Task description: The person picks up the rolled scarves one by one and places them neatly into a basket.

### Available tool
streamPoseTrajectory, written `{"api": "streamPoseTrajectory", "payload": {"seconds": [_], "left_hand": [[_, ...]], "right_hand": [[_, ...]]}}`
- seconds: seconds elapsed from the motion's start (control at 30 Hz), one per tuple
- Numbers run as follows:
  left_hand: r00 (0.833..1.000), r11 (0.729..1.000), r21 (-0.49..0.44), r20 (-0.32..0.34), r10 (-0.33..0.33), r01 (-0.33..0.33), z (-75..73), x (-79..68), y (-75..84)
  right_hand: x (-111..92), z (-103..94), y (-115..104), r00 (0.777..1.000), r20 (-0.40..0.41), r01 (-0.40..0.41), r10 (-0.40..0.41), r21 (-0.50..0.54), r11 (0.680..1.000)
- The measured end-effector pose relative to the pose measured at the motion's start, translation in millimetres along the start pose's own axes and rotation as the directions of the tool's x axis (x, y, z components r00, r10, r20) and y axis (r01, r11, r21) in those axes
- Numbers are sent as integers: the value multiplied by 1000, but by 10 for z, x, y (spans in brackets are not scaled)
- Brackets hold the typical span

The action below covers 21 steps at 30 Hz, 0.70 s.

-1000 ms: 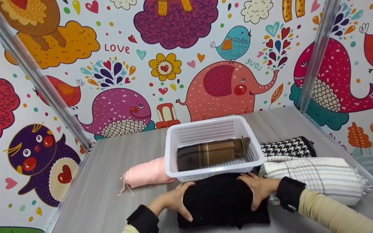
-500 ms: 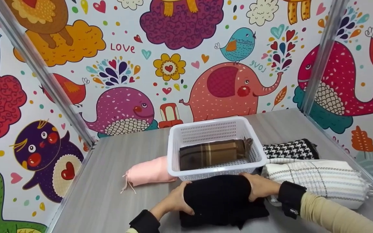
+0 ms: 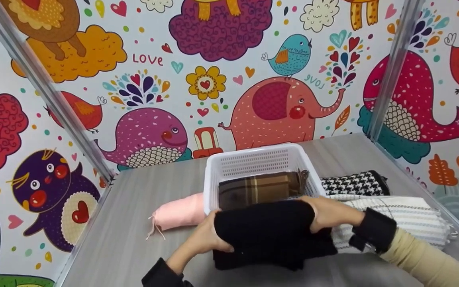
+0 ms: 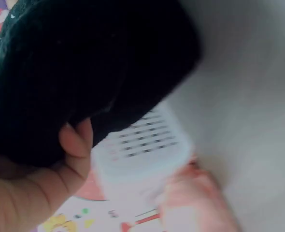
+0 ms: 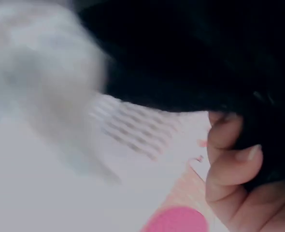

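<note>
A folded black cloth (image 3: 265,235), perhaps a scarf, is held by both hands in front of the white basket (image 3: 210,175), hiding part of its near rim. My left hand (image 3: 205,237) grips the cloth's left end, thumb on the near side. At the right end my right hand (image 3: 331,213) grips it too. Curled fingers (image 4: 77,140) press into the cloth in the left wrist view; in the right wrist view, bent fingers (image 5: 229,164) clasp its edge. Inside the basket lies a folded brown plaid scarf (image 3: 261,189).
A rolled pink cloth (image 3: 179,211) with tied strings lies left of the basket. To its right are a black-and-white houndstooth cloth (image 3: 353,183) and a white plaid cloth with fringe (image 3: 401,221). Patterned walls enclose the grey table (image 3: 134,199) at the back and sides.
Both hands have tightened round the black cloth and lifted it up toward the basket, so it now covers the basket's near side. The other cloths stay in place.
</note>
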<state>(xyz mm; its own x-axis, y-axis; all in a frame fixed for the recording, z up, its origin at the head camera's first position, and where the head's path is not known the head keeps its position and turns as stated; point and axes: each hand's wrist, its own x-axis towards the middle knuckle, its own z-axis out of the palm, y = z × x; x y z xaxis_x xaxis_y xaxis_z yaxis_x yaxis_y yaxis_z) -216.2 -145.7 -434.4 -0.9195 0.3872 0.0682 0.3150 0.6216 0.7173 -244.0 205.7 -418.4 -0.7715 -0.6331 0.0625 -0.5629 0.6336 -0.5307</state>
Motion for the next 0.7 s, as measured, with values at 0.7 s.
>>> {"api": "streamPoseTrajectory", "payload": {"seconds": [0.7], "left_hand": [[1000, 985, -172, -14, -15, 12, -612, 986, 222]], "right_hand": [[723, -778, 215, 986, -77, -151, 150, -1, 989]]}}
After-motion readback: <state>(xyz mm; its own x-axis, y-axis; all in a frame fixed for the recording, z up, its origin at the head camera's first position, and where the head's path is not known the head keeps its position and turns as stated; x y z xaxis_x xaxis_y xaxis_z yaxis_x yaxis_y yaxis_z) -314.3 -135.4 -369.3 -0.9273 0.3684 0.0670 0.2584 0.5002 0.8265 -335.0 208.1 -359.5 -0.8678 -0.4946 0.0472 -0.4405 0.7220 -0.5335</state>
